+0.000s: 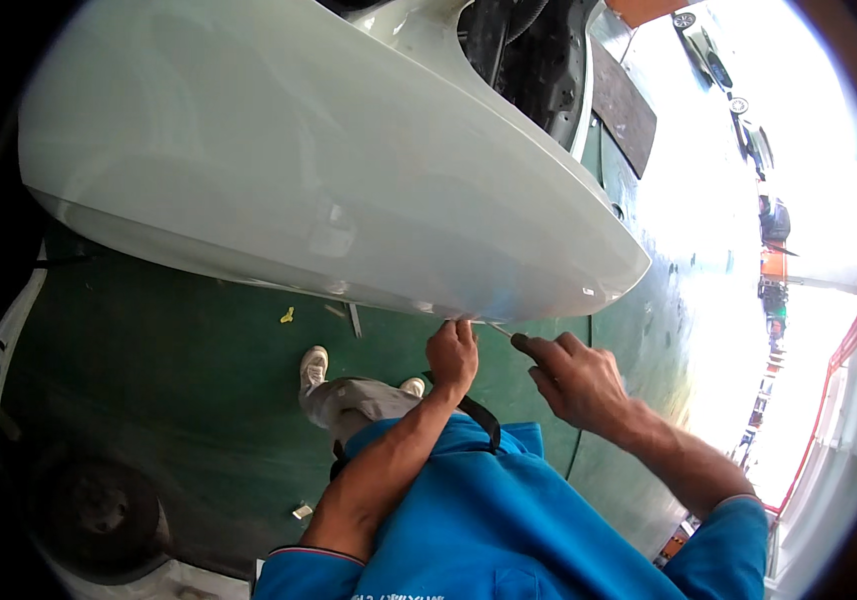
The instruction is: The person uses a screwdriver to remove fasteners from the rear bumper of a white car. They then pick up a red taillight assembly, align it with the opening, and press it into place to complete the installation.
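A large glossy pale-white car body panel (329,160) spans the upper part of the view, its curved lower edge toward me. My left hand (455,356) is closed at that edge, fingertips against the panel's rim; whatever they pinch is hidden. To its right, my right hand (579,385) is wrapped round the dark handle of a screwdriver (502,331). The thin metal shaft points left to the panel's edge, close beside my left fingers. Where its tip meets the edge is too small to make out.
Dark inner car parts (529,70) show behind the panel. On the green floor (199,380) lie a small yellow scrap (288,314), a thin metal strip (355,320) and a pale block (303,511). A wheel (99,510) stands at lower left; parked cars (714,65) are far right.
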Tool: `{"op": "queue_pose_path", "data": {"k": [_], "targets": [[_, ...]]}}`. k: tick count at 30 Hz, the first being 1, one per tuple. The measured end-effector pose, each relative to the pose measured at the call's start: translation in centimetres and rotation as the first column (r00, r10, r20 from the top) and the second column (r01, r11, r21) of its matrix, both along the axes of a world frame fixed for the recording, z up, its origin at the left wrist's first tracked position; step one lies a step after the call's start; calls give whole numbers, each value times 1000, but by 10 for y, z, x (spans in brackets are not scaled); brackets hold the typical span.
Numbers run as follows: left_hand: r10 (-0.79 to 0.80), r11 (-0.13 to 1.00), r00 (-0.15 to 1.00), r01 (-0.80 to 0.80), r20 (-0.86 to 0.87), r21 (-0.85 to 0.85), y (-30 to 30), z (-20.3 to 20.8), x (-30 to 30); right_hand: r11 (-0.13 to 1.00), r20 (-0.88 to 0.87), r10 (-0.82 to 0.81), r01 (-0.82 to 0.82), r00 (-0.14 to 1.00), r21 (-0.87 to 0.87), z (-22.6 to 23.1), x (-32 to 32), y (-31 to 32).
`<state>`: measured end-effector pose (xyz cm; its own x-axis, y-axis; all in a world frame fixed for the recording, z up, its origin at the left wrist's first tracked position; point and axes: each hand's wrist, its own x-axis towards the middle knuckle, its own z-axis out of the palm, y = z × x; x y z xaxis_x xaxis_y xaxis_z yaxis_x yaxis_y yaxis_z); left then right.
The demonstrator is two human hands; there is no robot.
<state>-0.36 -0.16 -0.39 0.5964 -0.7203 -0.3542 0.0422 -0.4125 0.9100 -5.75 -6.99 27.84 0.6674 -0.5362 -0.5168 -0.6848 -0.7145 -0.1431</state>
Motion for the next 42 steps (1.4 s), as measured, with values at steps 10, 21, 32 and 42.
{"op": "queue_pose_path", "data": {"k": [10, 21, 32, 42], "targets": [[-11, 1000, 998, 12, 59, -19, 0, -3, 2, 988, 74, 73, -62, 995, -139, 5, 1, 9], [-8, 1000, 1000, 8, 4, -8, -1, -1, 3, 867, 83, -497, 497, 864, 19, -12, 5, 6], [-40, 999, 999, 40, -23, 3, 1, -5, 0, 990, -106, 113, -122, 988, -76, 0, 13, 2], [-55, 998, 998, 55, -6, 16, 1, -1, 8, 971, -24, 191, -192, 981, -146, 6, 11, 8]]}}
